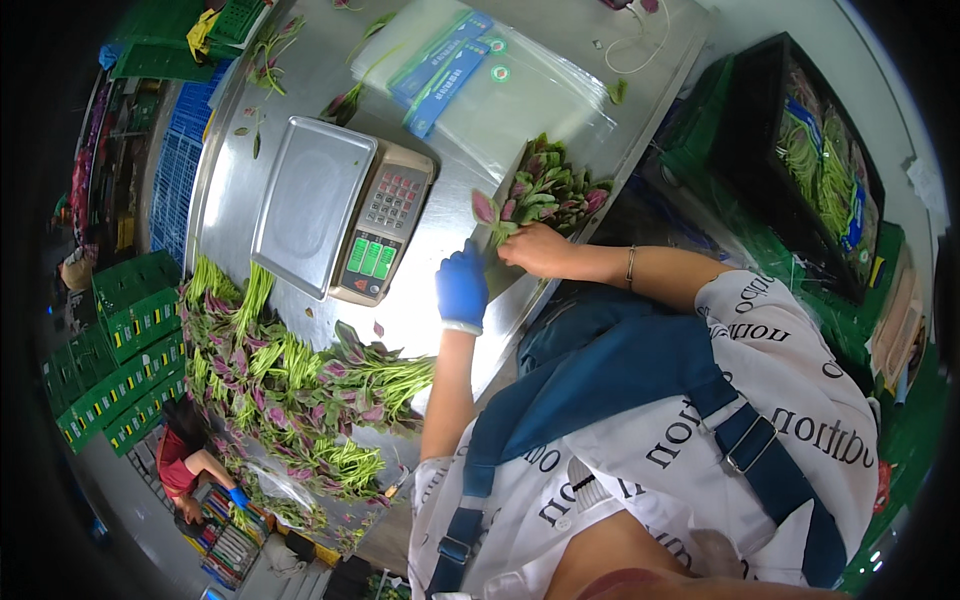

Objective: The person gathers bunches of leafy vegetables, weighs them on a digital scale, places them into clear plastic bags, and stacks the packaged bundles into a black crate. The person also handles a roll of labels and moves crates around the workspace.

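Observation:
My left hand [461,289], in a blue glove, is beside the stem end of a bunch of red-and-green amaranth leaves [551,184]; its fingers are bent, and whether they pinch clear film there cannot be told. Bare, with a bracelet at the wrist, my right hand [536,251] grips that bunch near its stems at the table's edge. Clear plastic seems to lie under and beside the bunch. Left of my hands stands a digital scale [386,217] with a bare metal pan [311,206] and lit green displays. Flat clear plastic bags [525,90] lie stacked beyond the bunch.
Many amaranth bunches [300,375] cover the steel table [442,180] at lower left. Loose leaves [274,60] lie beyond the scale. Green crates [139,360] stand at left; a black crate [757,165] of bagged greens is at right. A co-worker [180,465] bends at lower left.

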A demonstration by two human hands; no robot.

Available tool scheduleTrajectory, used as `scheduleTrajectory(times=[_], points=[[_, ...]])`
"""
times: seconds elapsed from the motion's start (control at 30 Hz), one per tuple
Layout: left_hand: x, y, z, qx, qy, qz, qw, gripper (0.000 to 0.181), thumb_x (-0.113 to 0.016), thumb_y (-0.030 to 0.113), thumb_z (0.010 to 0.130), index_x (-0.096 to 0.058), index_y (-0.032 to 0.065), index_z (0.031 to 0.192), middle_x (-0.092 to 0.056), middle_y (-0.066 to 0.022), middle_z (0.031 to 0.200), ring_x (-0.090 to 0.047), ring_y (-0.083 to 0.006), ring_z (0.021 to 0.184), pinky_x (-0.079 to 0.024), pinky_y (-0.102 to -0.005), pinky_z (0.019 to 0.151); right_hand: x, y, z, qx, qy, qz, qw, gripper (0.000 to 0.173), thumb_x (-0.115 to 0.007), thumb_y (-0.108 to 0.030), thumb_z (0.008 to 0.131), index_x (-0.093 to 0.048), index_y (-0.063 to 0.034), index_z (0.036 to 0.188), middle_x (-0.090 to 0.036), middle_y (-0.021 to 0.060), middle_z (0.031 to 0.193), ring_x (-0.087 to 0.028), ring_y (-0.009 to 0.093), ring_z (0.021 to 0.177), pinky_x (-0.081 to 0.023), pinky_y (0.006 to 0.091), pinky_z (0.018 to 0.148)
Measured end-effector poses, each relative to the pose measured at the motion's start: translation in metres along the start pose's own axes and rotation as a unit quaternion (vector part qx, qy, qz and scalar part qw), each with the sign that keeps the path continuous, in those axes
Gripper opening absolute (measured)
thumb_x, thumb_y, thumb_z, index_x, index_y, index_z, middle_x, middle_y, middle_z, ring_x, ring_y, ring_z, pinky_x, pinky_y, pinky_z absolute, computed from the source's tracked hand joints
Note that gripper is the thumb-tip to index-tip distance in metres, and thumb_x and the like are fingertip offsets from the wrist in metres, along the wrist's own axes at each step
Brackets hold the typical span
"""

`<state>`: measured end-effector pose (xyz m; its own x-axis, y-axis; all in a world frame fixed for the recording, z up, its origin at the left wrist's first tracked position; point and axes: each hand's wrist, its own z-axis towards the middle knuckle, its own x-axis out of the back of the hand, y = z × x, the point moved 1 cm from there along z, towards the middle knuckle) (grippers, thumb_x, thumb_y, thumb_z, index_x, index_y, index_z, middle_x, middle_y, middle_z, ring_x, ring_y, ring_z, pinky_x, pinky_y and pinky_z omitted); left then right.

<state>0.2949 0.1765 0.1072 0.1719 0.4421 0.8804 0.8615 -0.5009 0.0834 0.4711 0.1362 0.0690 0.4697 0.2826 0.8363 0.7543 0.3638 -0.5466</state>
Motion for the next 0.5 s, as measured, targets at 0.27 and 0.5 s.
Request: scheduleTrajectory(times=[0.27,0.5], points=[[-0.071,0.020,-0.015,0.033,0.141,0.033,0.989,0.086,-0.063,0.046,0.082,-0.026,0.0051,0.149,-0.030,-0.0193,0.152,-0.033,-0.0386,0.137,-0.025,-0.0537,0.111,0.039,-0.043,-0.009,0.063,0.033,0.042,0.997,0.012,-0.062,-0.018,0.077,-0.061,-0.0056,0.081,-0.061,0.0078,0.082,-0.061,0.022,0.082,-0.048,0.0362,0.073],[-0.107,0.022,-0.014,0.040,0.183,-0.066,0.980,0.060,-0.050,0.031,0.091,-0.035,0.0115,0.146,-0.037,-0.0173,0.148,-0.034,-0.0395,0.136,-0.024,-0.0559,0.111,0.020,-0.056,0.032,0.175,0.110,-0.302,0.931,0.035,-0.067,-0.027,0.075,-0.058,-0.0081,0.102,-0.063,0.0084,0.104,-0.057,0.023,0.106,-0.039,0.0387,0.098]])
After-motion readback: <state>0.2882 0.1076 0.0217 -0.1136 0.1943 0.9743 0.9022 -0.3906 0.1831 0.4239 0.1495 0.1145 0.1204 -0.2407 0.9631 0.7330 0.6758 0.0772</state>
